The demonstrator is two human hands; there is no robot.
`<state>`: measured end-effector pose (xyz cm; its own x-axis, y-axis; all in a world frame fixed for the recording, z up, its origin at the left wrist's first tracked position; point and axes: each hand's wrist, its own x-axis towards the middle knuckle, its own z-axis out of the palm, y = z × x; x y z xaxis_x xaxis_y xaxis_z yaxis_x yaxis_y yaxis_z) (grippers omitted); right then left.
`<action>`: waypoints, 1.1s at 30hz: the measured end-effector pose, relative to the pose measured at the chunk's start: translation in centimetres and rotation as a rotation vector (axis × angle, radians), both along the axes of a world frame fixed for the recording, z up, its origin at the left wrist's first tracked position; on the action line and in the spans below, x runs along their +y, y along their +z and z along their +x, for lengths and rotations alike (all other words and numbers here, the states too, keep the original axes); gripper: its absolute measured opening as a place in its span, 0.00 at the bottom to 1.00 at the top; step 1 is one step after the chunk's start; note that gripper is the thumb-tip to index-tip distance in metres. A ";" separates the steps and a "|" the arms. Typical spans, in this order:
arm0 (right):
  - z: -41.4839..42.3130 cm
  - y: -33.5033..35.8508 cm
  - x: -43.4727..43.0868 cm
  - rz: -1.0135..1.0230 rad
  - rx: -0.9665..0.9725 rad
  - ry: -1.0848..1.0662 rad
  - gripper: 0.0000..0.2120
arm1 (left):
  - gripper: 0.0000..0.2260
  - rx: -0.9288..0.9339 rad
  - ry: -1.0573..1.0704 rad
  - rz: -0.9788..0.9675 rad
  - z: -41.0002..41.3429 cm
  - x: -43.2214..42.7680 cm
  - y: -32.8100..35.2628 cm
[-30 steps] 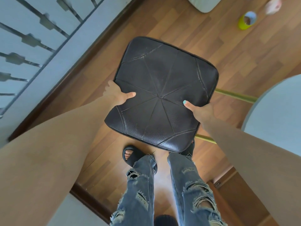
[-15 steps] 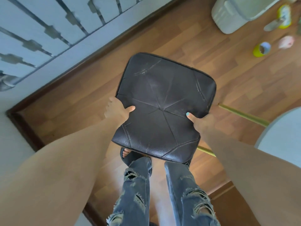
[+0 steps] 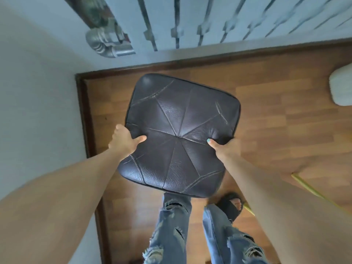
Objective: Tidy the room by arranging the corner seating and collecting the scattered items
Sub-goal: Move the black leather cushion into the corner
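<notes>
A wooden plank floor (image 3: pixel 276 121) runs into a corner where a pale wall (image 3: pixel 38 101) on the left meets a window wall with a dark metal grille (image 3: pixel 177 21) at the top; a dark skirting board (image 3: pixel 83 115) edges both. Held over that corner is a dark leather seat cushion (image 3: pixel 181 128), squarish with rounded corners and stitched seams radiating from its middle, its far edge pointing toward the window wall.

The left hand (image 3: pixel 123 141) is closed around the cushion's left edge, thumb pressed on top and fingers tucked underneath out of sight. The right hand (image 3: pixel 224 147) clamps the right edge the same way, thumb with a teal-painted nail lying on the leather, fingers hidden below. Both grips sit about midway along the sides, so the cushion juts forward from the hands and its near edge hangs over the person's legs.

Below it are ripped blue jeans (image 3: pixel 171 225) and a foot in a black open-toed sandal (image 3: pixel 230 204) standing on the floor. A thin yellow-green rod (image 3: pixel 308 189) lies slanted on the boards at the right, passing behind the right forearm. A pale rounded object (image 3: pixel 341 86) is cut off at the right edge, well apart from the cushion. A ribbed silver duct (image 3: pixel 106 42) sits up in the corner by the grille.
</notes>
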<state>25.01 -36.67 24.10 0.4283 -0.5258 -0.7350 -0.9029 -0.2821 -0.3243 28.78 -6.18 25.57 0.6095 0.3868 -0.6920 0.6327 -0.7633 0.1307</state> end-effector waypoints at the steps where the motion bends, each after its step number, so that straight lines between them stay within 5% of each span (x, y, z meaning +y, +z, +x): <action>1: 0.9 0.4 1.3 -0.017 -0.019 0.047 0.33 | 0.35 -0.003 0.015 0.004 0.1 1.3 0.1; 16: 12.2 0.0 17.2 -0.050 -0.081 0.433 0.36 | 0.42 -0.018 0.297 -0.003 2.1 17.8 -1.7; 25: 14.8 -0.8 21.6 -0.089 -0.100 0.558 0.38 | 0.57 -0.012 0.413 -0.015 2.3 24.6 -8.2; 33: 15.7 -0.4 23.6 -0.210 0.095 0.757 0.41 | 0.37 0.100 0.315 0.167 4.9 18.2 -1.5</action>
<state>40.68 -13.04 23.74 0.6657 -0.2480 -0.7038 -0.4619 -0.8777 -0.1276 33.70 12.02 24.09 0.3752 0.6571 -0.6538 0.8435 -0.5345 -0.0532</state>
